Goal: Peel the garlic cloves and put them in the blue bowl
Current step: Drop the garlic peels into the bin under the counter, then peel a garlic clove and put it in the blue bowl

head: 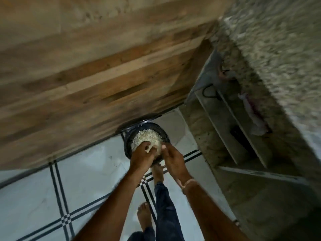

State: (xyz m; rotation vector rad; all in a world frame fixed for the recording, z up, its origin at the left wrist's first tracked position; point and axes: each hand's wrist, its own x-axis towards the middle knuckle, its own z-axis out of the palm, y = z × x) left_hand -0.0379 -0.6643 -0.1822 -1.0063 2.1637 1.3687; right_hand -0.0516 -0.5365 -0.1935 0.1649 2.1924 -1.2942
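**Both hands at a pale heap in a dark round container**

A dark round container [127,150] is seen from above. It is set on the tiled floor [34,197] at the foot of a wooden panel [86,75], near the centre of the view. It is filled with a pale heap [147,136] of flaky material. Whether skins or cloves are shown cannot be told through the motion blur, and the container's colour can be read only as dark. The left hand [141,156] is laid on the near left part of the heap, its fingers curled round a pale lump of it. The right hand [172,160] is held at the near right edge with fingers loosely extended and nothing enclosed; contact with the heap cannot be confirmed. A thin band [188,182] is worn at the right wrist. A bare foot [157,173] is placed on the near side of the container. To the right, a speckled stone counter [278,49] is shown, with shelves [225,129] beneath it.
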